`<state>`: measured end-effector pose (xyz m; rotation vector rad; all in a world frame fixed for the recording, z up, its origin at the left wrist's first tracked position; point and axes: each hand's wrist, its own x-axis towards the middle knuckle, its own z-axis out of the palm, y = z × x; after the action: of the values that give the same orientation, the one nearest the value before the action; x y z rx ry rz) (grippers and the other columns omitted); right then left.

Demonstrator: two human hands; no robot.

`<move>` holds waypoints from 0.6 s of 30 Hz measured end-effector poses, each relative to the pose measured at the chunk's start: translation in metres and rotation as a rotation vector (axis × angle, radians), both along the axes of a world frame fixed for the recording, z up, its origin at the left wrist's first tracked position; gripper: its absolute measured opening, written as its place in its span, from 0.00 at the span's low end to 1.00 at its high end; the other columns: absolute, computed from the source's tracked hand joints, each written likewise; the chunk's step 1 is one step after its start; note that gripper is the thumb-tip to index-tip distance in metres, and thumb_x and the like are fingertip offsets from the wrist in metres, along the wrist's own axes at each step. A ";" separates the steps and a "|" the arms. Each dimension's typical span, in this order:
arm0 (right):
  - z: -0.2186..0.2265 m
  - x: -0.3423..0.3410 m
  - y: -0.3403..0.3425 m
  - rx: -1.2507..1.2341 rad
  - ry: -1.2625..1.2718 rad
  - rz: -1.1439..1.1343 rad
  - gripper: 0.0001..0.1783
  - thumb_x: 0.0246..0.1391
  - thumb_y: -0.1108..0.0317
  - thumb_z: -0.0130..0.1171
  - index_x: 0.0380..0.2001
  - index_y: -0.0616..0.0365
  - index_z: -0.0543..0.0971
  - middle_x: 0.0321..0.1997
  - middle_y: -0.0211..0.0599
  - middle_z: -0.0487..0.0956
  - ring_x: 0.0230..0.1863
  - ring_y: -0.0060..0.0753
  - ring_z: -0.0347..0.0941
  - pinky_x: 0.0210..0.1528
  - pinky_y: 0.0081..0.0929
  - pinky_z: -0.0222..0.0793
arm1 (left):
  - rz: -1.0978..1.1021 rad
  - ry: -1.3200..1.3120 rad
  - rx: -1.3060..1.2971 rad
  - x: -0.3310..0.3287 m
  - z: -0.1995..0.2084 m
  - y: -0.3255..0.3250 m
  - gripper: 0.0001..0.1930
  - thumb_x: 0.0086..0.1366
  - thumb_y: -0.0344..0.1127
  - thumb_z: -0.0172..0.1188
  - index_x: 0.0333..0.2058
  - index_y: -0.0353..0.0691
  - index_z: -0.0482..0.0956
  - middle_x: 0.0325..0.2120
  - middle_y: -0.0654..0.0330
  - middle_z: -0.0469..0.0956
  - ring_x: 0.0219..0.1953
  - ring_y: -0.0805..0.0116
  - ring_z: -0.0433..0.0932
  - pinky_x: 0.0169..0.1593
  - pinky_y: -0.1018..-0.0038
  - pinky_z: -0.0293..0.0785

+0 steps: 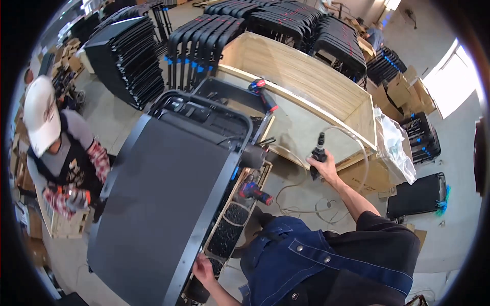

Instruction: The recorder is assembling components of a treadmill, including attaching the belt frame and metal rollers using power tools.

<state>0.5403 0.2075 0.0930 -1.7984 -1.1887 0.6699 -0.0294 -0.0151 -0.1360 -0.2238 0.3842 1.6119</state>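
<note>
My right hand (326,166) is closed round a black air screwdriver (319,153), its bit end pointing up and a clear hose running from it. My left hand (203,269) is at the near side rail (196,232) of a treadmill deck (158,168), with fingers curled together against the rail edge. Whether something small is in those fingers is hidden. Beside the rail stands a narrow wooden tray with compartments of small dark screws (226,237). A red and blue cordless driver (253,194) lies at the tray's far end.
Across the deck a co-worker in a white cap (42,115) holds an orange and black drill (76,196). Another cordless driver (263,95) rests beyond the deck. A large wooden crate (306,66) stands ahead, with stacked black frames (204,46) behind. The hose (291,204) loops across the floor.
</note>
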 end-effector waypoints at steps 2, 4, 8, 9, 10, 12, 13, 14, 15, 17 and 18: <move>-0.019 0.031 0.050 0.022 -0.045 0.069 0.22 0.45 0.64 0.77 0.39 0.62 0.78 0.30 0.27 0.79 0.34 0.19 0.72 0.39 0.26 0.71 | -0.066 -0.080 -0.088 0.024 0.021 -0.005 0.10 0.73 0.36 0.58 0.47 0.37 0.80 0.46 0.56 0.79 0.47 0.62 0.78 0.52 0.68 0.79; -0.038 0.049 0.110 -0.051 -0.157 0.145 0.22 0.44 0.65 0.77 0.40 0.62 0.79 0.32 0.29 0.81 0.33 0.21 0.71 0.41 0.26 0.72 | -0.074 -0.016 -0.280 0.050 0.023 -0.014 0.10 0.72 0.38 0.60 0.46 0.38 0.80 0.42 0.57 0.81 0.44 0.64 0.79 0.49 0.69 0.79; -0.131 0.063 0.216 -0.118 -0.102 0.364 0.24 0.40 0.68 0.79 0.42 0.61 0.82 0.34 0.33 0.83 0.35 0.25 0.76 0.45 0.30 0.75 | -0.169 0.273 -0.808 0.110 0.025 -0.038 0.09 0.71 0.39 0.61 0.39 0.40 0.80 0.32 0.60 0.81 0.36 0.66 0.79 0.41 0.68 0.80; -0.158 0.065 0.235 -0.108 -0.118 0.354 0.24 0.39 0.69 0.79 0.41 0.59 0.82 0.34 0.33 0.84 0.35 0.27 0.77 0.45 0.32 0.75 | -0.148 0.277 -0.834 0.120 0.029 -0.049 0.09 0.71 0.39 0.61 0.39 0.40 0.80 0.32 0.60 0.81 0.36 0.66 0.79 0.41 0.68 0.80; -0.185 0.066 0.253 -0.099 -0.136 0.346 0.24 0.37 0.70 0.79 0.41 0.58 0.83 0.34 0.33 0.84 0.36 0.29 0.78 0.46 0.34 0.76 | -0.214 0.260 -0.885 0.131 0.035 -0.057 0.09 0.72 0.39 0.60 0.37 0.40 0.79 0.31 0.61 0.80 0.36 0.66 0.79 0.41 0.70 0.80; -0.224 0.069 0.287 -0.217 -0.132 0.326 0.24 0.36 0.71 0.79 0.41 0.57 0.84 0.34 0.32 0.85 0.36 0.30 0.79 0.47 0.34 0.76 | -0.253 0.238 -0.955 0.149 0.045 -0.074 0.10 0.72 0.39 0.60 0.34 0.41 0.79 0.31 0.63 0.79 0.35 0.67 0.78 0.41 0.72 0.79; -0.241 0.068 0.298 -0.323 -0.145 0.283 0.24 0.35 0.73 0.79 0.40 0.57 0.84 0.34 0.32 0.85 0.37 0.31 0.80 0.47 0.34 0.76 | -0.219 0.270 -1.001 0.157 0.051 -0.084 0.08 0.71 0.38 0.59 0.35 0.41 0.79 0.30 0.62 0.79 0.33 0.65 0.78 0.39 0.70 0.79; -0.251 0.081 0.308 -0.289 -0.193 0.244 0.24 0.33 0.72 0.80 0.39 0.57 0.84 0.33 0.34 0.86 0.39 0.33 0.81 0.48 0.34 0.77 | -0.202 0.296 -1.039 0.166 0.056 -0.091 0.07 0.71 0.37 0.59 0.36 0.41 0.79 0.30 0.61 0.79 0.32 0.64 0.78 0.37 0.69 0.79; -0.269 0.099 0.320 -0.331 -0.212 0.216 0.28 0.32 0.70 0.81 0.42 0.56 0.83 0.35 0.37 0.86 0.39 0.35 0.82 0.48 0.35 0.77 | -0.191 0.321 -1.073 0.174 0.059 -0.096 0.05 0.70 0.36 0.59 0.36 0.42 0.78 0.30 0.60 0.79 0.30 0.63 0.78 0.36 0.68 0.78; -0.259 0.075 0.320 -0.454 -0.314 0.220 0.30 0.35 0.67 0.80 0.47 0.56 0.81 0.38 0.38 0.86 0.38 0.36 0.82 0.45 0.35 0.78 | -0.157 0.337 -1.101 0.184 0.078 -0.124 0.04 0.70 0.34 0.58 0.35 0.42 0.78 0.29 0.60 0.78 0.29 0.64 0.77 0.34 0.69 0.78; -0.258 0.081 0.316 -0.466 -0.315 0.220 0.30 0.35 0.67 0.80 0.47 0.56 0.81 0.38 0.38 0.86 0.38 0.36 0.82 0.45 0.35 0.78 | -0.215 0.387 -1.130 0.189 0.079 -0.124 0.04 0.69 0.33 0.57 0.34 0.41 0.77 0.27 0.61 0.77 0.29 0.64 0.77 0.33 0.69 0.77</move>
<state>0.6211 0.5233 -0.1652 -2.2411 -1.5517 0.8657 0.1596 -0.1391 -0.0574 -0.6901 1.5504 1.0642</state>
